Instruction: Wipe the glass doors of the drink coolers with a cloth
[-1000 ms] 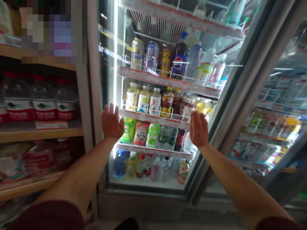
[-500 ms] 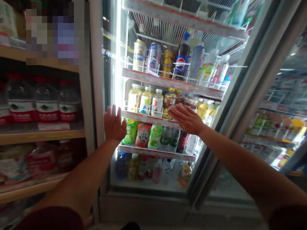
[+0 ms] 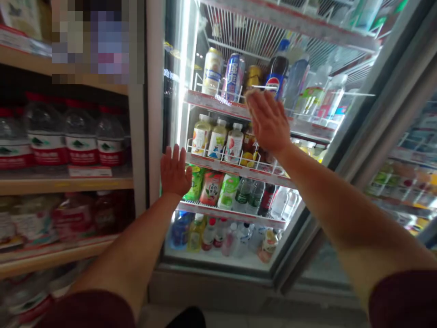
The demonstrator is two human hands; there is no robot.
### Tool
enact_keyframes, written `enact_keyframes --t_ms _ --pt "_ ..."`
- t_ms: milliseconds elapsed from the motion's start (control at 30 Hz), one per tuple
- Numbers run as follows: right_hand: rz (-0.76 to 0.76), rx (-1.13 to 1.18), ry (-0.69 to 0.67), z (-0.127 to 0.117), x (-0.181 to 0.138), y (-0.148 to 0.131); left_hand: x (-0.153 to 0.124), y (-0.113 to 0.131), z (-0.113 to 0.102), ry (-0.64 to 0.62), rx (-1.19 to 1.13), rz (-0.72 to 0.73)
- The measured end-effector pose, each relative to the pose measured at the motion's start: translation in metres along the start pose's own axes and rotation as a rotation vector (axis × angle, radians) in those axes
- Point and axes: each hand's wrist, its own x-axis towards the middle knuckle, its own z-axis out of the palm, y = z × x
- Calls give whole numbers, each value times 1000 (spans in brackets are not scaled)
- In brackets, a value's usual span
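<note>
My left hand [image 3: 175,175] is raised with its fingers stretched upward at the left side of a lit drinks fridge [image 3: 211,282]; nothing is in it. Close by stands a green drink bottle [image 3: 195,182]. My right hand [image 3: 269,120] is held up flat, fingers extended and empty, in front of the middle shelves. It partly covers a cola bottle [image 3: 277,68] and some brown drink bottles. Left of it are a white-capped juice bottle [image 3: 234,142] and a blue can [image 3: 233,77]. Whether either hand touches glass, I cannot tell.
Wooden shelves [image 3: 68,184] on the left carry large red-capped water bottles [image 3: 77,139]. A second fridge with drinks [image 3: 392,177] stands at the right, beyond a metal door frame [image 3: 351,150]. Something dark [image 3: 187,318] shows at the floor.
My right hand has moved up, from the juice shelf toward the can shelf. The view has shifted, so the fridge and shelves appear further right. My left hand stays raised and open.
</note>
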Motion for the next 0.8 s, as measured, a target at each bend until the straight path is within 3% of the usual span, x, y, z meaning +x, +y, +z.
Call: enact_keyframes --t_ms 67,100,133,233,300,433,500,533,600,667,700,733,800 --pt "205 -34 142 4 8 -3 0 0 0 0 -9 -4" --pt "217 -45 151 7 8 -7 0 0 0 0 -11 -6" --pt "156 -45 111 10 8 -13 0 1 0 -1 -9 -8" --pt "-270 8 -144 16 4 -25 1 0 1 2 3 -19" --pt "-381 48 -185 16 5 -22 1 0 0 -8 7 -27" --pt "-9 81 51 22 -8 -16 3 2 -1 -56 6 -57" --pt "42 82 58 32 -37 -30 4 4 -3 -76 -12 -86" --pt "-15 81 11 37 -55 -40 4 5 -3 -80 -18 -93" --pt "-305 88 -162 44 -91 -59 4 7 -4 -74 -1 -87" --pt "-589 123 -295 45 -115 -65 4 7 -4 -61 39 -62" --pt "-632 130 -316 42 -120 -61 4 7 -4 -53 57 -48" --pt "-587 127 -299 39 -121 -53 3 6 -4 -46 73 -35" --pt "-282 92 -173 30 -120 -32 3 6 -3 -34 93 -19"
